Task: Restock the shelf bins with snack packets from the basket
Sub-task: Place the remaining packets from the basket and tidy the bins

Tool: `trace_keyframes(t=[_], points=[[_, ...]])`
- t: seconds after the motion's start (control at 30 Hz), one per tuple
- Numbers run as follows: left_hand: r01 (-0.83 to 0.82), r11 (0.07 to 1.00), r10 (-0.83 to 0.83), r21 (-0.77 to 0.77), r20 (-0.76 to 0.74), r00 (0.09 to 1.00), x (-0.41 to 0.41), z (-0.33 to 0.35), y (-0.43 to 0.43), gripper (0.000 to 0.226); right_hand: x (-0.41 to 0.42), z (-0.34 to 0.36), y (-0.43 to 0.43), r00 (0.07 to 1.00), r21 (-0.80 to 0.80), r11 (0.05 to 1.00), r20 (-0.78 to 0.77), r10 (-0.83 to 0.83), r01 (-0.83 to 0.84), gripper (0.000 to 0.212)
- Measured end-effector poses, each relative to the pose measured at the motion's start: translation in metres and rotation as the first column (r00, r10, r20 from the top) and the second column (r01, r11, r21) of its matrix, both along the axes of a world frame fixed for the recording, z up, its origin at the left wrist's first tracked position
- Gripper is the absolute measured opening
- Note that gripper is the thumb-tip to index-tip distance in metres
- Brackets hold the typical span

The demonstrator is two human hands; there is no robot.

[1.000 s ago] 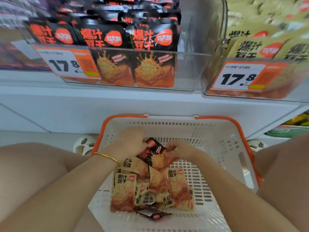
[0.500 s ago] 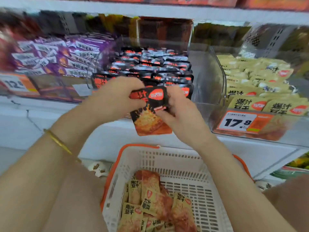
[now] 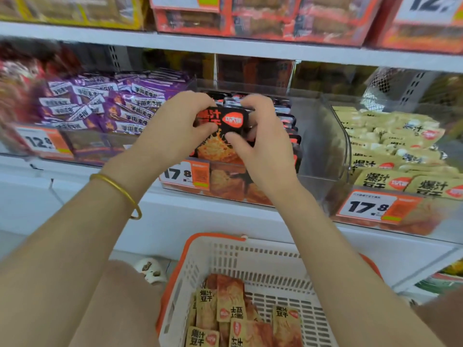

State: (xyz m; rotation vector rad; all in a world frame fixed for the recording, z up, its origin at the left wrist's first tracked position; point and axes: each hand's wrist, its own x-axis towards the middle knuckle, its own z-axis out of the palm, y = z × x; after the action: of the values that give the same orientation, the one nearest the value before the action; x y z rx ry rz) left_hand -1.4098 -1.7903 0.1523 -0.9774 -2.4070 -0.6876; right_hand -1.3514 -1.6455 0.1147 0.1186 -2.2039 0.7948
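Black snack packet (image 3: 220, 131) is held upright between both hands, just above the front edge of the middle bin (image 3: 323, 151) on the shelf (image 3: 200, 221), with its printed face toward the camera. The left hand (image 3: 175, 128) grips the packet's left side, fingers curled over the top edge and thumb pressed on the front. The right hand (image 3: 265, 146) grips its right side, thumb on the front lower down and fingers bent round behind the top corner. Behind the hands, the clear bin holds rows of matching black packets (image 3: 288, 118) standing on edge. A price tag (image 3: 184, 174) reading 17.8 sits at the bin's front left corner.

The bin to the left is filled with purple packets (image 3: 112, 106). The bin to the right holds yellow packets (image 3: 390, 136), with a second price tag (image 3: 370, 205) on its front wall.

Below the shelf's front edge, between the forearms, stands a white basket (image 3: 225, 259) with an orange rim. More loose packets (image 3: 230, 304), yellow and orange, lie piled toward its left wall. A gold bangle (image 3: 117, 189) circles the left wrist. Orange-red boxes (image 3: 263, 18) line the shelf above
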Motion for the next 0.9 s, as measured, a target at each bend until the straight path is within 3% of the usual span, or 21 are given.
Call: trace_keyframes(t=[0.1, 0.3, 0.5, 0.9], points=[[0.033, 0.999, -0.033, 0.006, 0.025, 0.999, -0.002, -0.001, 0.005, 0.019, -0.004, 0.0, 0.008, 0.997, 0.062, 0.997, -0.074, -0.038, 0.042, 0.023], [0.021, 0.998, -0.015, -0.058, 0.099, 0.995, -0.01, -0.017, 0.015, 0.015, -0.013, -0.008, 0.026, 0.988, 0.183, 0.978, 0.095, -0.12, 0.102, 0.021], [-0.142, 0.974, 0.148, -0.175, 0.021, 0.989, -0.011, -0.027, 0.018, 0.023, -0.021, -0.01, 0.033, 0.973, 0.19, 0.981, 0.229, -0.008, -0.036, 0.01], [-0.138, 0.965, 0.104, -0.224, -0.158, 0.982, -0.005, -0.051, 0.012, 0.017, -0.011, -0.015, 0.031, 0.967, 0.44, 0.898, 0.221, -0.127, 0.018, 0.021]])
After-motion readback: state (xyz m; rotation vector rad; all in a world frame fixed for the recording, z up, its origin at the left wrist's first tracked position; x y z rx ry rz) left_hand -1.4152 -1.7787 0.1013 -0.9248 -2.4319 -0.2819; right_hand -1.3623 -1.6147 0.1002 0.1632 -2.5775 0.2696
